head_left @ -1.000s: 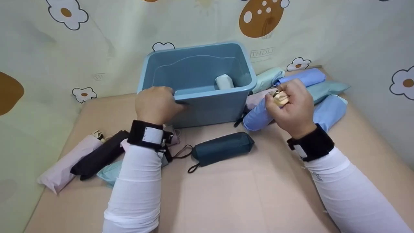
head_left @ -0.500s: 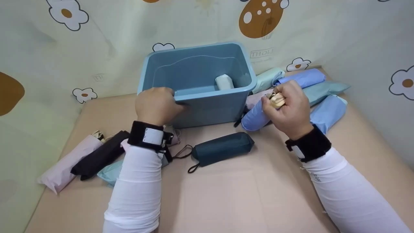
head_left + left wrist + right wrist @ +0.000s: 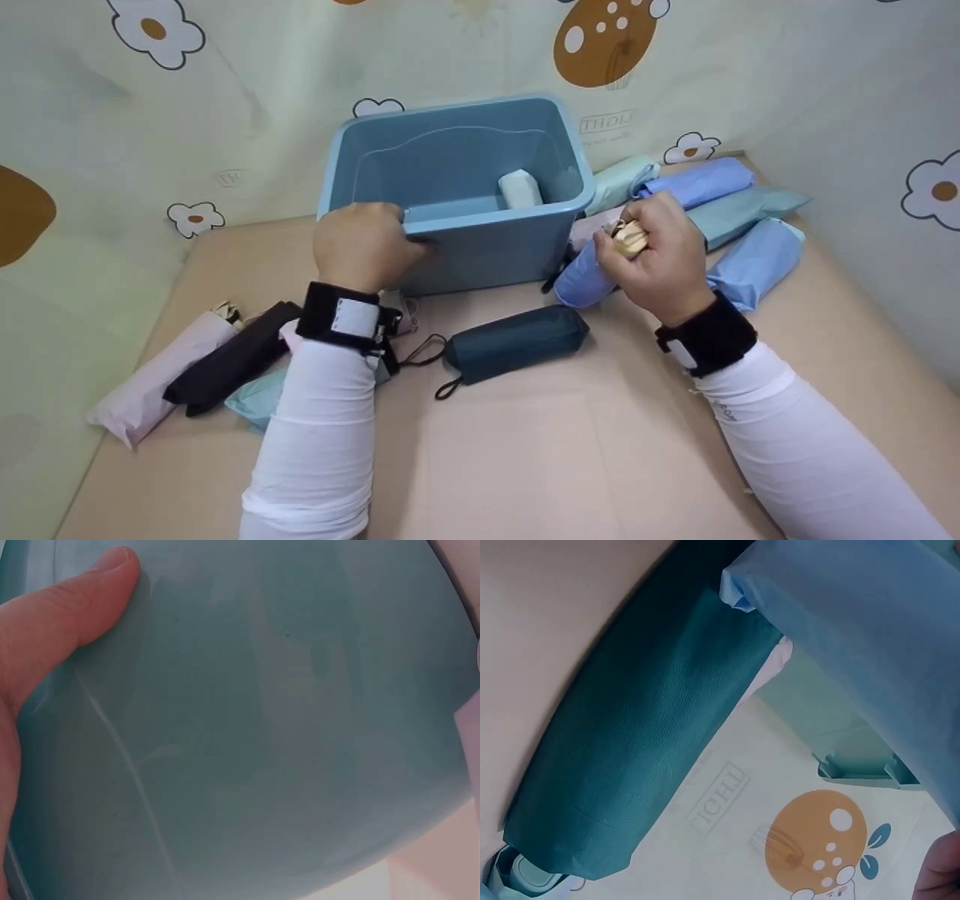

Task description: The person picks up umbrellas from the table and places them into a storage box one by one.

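A light-blue plastic bin [image 3: 487, 251] stands at the back, a pale rolled umbrella [image 3: 520, 189] inside near its right end. My left hand [image 3: 367, 244] grips the bin's front rim, its thumb [image 3: 112, 592] lying on the outer wall in the left wrist view. Right of the bin, my right hand [image 3: 664, 259] holds a blue folded umbrella [image 3: 585, 279] by its upper end. Cream-coloured rib tips show at the thumb. The same umbrella slants across the right wrist view's upper right, with a teal umbrella [image 3: 630, 735] alongside. In front of the bin lies a dark-teal umbrella [image 3: 517, 343] with a black strap.
At the left lie a pink umbrella [image 3: 165, 375], a black umbrella [image 3: 229, 364] and a mint umbrella [image 3: 259, 397]. Several more, including a blue umbrella [image 3: 757, 259] and a blue-violet umbrella [image 3: 705, 180], lie at the right. A patterned curtain [image 3: 825, 90] closes off the back.
My right hand has moved a little left and slightly down with the blue umbrella, nearer the bin. The left hand and the bin stay put.
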Tool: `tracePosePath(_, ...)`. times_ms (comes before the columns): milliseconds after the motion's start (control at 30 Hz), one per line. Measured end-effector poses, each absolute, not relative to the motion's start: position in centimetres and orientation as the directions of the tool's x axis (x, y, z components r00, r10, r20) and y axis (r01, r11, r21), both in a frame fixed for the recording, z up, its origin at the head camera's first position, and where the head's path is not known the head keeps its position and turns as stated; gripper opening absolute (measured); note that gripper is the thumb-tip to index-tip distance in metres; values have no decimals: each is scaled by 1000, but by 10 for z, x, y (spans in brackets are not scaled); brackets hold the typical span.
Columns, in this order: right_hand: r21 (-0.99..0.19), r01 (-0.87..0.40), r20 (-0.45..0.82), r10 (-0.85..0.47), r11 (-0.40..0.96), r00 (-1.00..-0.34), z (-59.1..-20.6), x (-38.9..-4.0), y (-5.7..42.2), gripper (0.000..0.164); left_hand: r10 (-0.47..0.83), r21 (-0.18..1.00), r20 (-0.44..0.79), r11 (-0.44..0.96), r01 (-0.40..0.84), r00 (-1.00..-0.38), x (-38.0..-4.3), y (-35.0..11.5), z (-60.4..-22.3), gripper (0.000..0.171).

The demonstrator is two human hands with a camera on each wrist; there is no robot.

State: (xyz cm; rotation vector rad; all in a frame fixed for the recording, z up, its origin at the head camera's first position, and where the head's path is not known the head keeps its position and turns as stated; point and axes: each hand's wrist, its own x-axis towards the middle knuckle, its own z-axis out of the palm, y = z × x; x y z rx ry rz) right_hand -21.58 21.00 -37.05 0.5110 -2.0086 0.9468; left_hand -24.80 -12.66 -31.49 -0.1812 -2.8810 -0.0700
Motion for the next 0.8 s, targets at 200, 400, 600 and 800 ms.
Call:
tracePosePath(200,-421,-642,824,-26,640,-566,-373,-217,209,33,121,28,259,991,133,-958,-248,-127,-316,52)
tracePosePath(400,-432,-623,800,-42,652,-598,-373,-216,211,33,130,45,282,988,149,-951,-246,-128,-317,52)
tracePosePath(600,-446,-635,812,-13,630,-584,-370,-215,210,33,123,47,276,989,141,-953,-246,-127,-317,52)
tracePosePath(800,-458,-667,837,32,588,-547,-366,-213,211,35,117,40,266,990,133,-957,-245,-126,-316,52)
